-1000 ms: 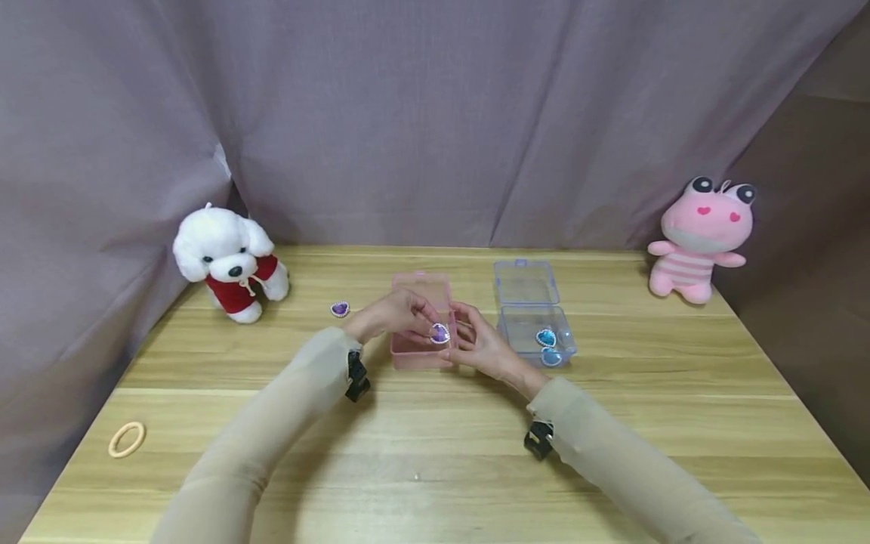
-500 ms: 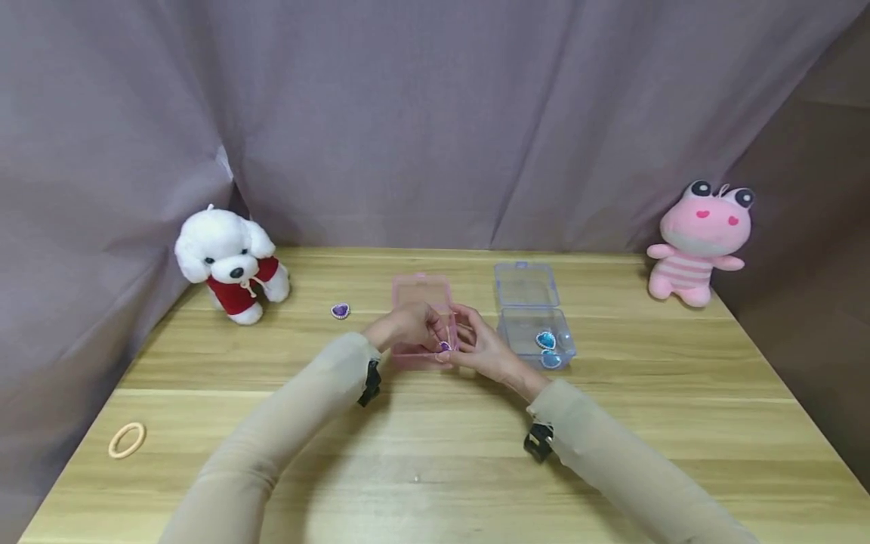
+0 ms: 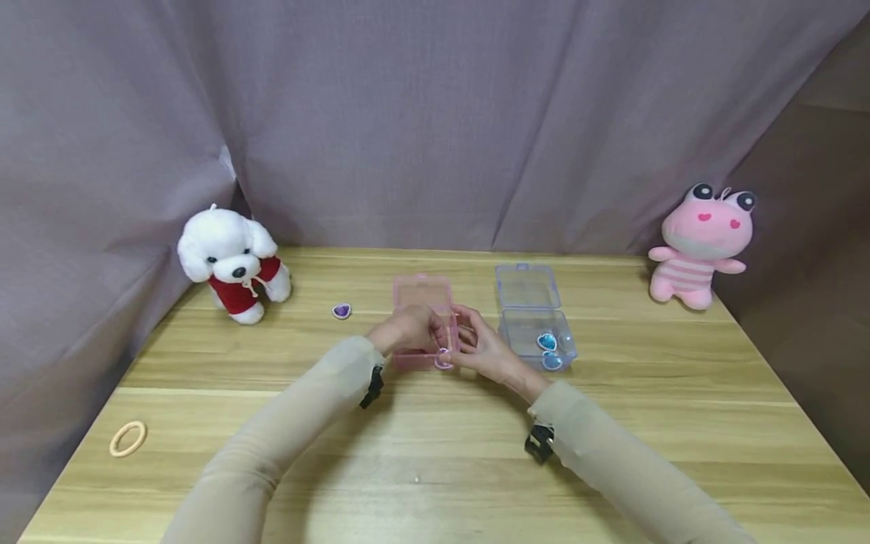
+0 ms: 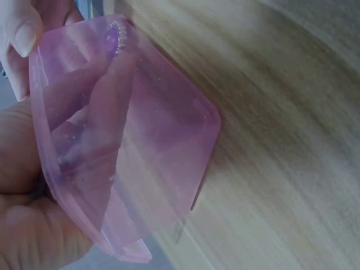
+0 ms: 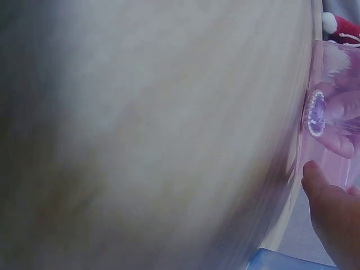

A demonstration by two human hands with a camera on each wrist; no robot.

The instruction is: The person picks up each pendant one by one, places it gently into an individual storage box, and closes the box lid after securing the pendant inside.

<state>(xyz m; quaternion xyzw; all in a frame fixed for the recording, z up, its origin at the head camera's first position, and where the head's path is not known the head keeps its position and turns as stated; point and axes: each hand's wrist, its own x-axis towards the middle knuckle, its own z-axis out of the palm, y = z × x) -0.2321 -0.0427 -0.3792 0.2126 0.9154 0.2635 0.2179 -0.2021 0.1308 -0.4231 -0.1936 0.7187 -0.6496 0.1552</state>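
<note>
A small pink see-through plastic box (image 3: 413,363) stands with its lid raised in the middle of the table. My left hand (image 3: 411,328) reaches down inside it, fingertips pinching a purple heart-shaped gem (image 3: 444,362) with a beaded silver rim. Through the pink wall in the right wrist view, the gem (image 5: 316,114) shows low in the box, at the fingertips. My right hand (image 3: 495,357) grips the box's right side, its thumb at the front corner. Another purple heart gem (image 3: 342,310) lies on the table to the left of the box.
To the right, a clear bluish box (image 3: 519,332) with a raised lid contains two blue heart gems (image 3: 547,342). A white plush dog (image 3: 231,261) sits at the back left, a pink plush frog (image 3: 700,245) at the back right. One wooden ring (image 3: 128,439) lies front left.
My left hand has lowered the purple gem from above the pink box down into it, near the front right corner. The right hand has kept its place at the box.
</note>
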